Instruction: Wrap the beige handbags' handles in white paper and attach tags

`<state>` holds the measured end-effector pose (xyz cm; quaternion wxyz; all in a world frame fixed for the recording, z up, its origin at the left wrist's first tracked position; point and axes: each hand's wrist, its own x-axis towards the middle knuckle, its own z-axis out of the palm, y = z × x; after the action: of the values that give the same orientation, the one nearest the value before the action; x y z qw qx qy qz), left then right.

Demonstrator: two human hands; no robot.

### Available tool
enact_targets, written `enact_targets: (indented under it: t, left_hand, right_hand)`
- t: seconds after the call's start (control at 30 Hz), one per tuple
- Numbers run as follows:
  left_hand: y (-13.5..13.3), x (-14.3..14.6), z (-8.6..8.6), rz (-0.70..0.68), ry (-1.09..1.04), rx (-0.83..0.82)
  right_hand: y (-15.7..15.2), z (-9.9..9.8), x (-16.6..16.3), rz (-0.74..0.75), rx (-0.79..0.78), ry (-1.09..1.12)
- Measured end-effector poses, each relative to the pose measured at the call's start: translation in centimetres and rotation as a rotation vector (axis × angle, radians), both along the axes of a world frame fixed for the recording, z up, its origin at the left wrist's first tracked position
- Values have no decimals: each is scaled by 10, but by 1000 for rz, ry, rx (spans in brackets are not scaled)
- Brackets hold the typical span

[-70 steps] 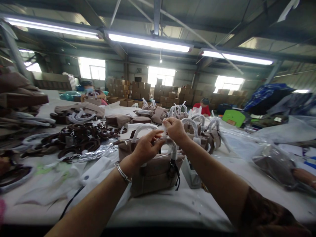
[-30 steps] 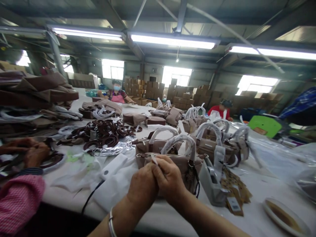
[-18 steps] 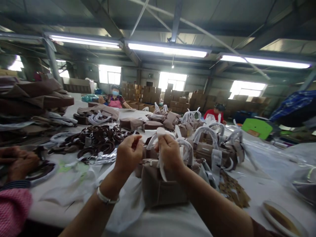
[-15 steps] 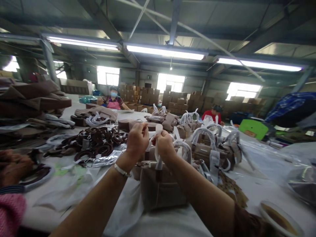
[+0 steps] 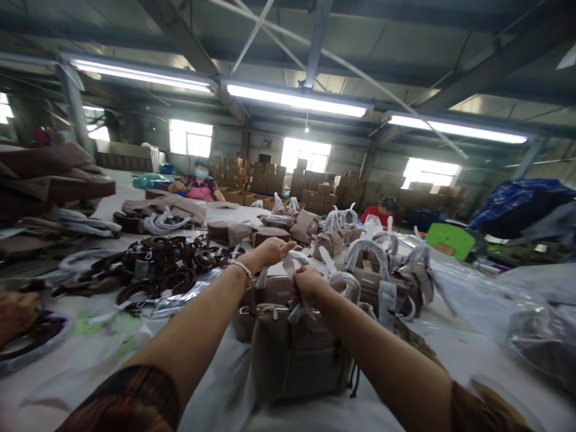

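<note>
A taupe handbag (image 5: 294, 354) stands upright on the white table (image 5: 454, 348) right in front of me. Its handle is wrapped in white paper (image 5: 297, 259). My left hand (image 5: 270, 251) reaches out over the bag and pinches the white wrap at the top of the handle. My right hand (image 5: 308, 285) is closed round the wrapped handle just above the bag's top edge, with a loose white strip hanging below it. A silver bangle sits on my left wrist.
More taupe bags with white-wrapped handles (image 5: 382, 270) stand behind and to the right. A heap of dark brown straps (image 5: 157, 267) lies at left. Another person's hand (image 5: 13, 309) works at far left. Two seated people (image 5: 200, 186) and stacked cartons (image 5: 315, 180) lie beyond.
My left hand has stretched further forward over the bag, and my right hand has dropped lower onto the handle. The view has shifted slightly right; the pink sleeve at left is gone.
</note>
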<state>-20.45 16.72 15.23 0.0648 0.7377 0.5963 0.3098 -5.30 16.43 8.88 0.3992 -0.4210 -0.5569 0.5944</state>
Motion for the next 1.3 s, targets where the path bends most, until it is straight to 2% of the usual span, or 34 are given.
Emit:
enact_targets:
  t: [0.13, 0.3, 0.43, 0.57, 0.73, 1.0, 1.13, 1.3]
  left_hand:
    - [-6, -6, 0, 43, -92, -4]
    - [-24, 0, -13, 61, -132, 44]
    - [-41, 5, -20, 161, 5, 128]
    - [-48, 16, -14, 203, 98, 92]
    - [-43, 25, -10, 231, -45, 80]
    - [-38, 12, -20, 157, -408, -7]
    - [-39, 14, -25, 163, -470, -11]
    - [-41, 16, -27, 241, -444, 96]
  right_hand:
    - [5, 6, -7, -11, -149, -42]
    - [6, 16, -33, -70, -148, 170]
    - [5, 14, -39, -121, -130, 314]
    - [1, 12, -30, -91, -126, 380]
    - [-5, 16, -24, -36, -130, 375]
    - [-10, 16, -23, -74, -98, 326]
    - [-15, 19, -23, -80, -72, 272]
    - [-25, 22, -17, -83, -5, 198]
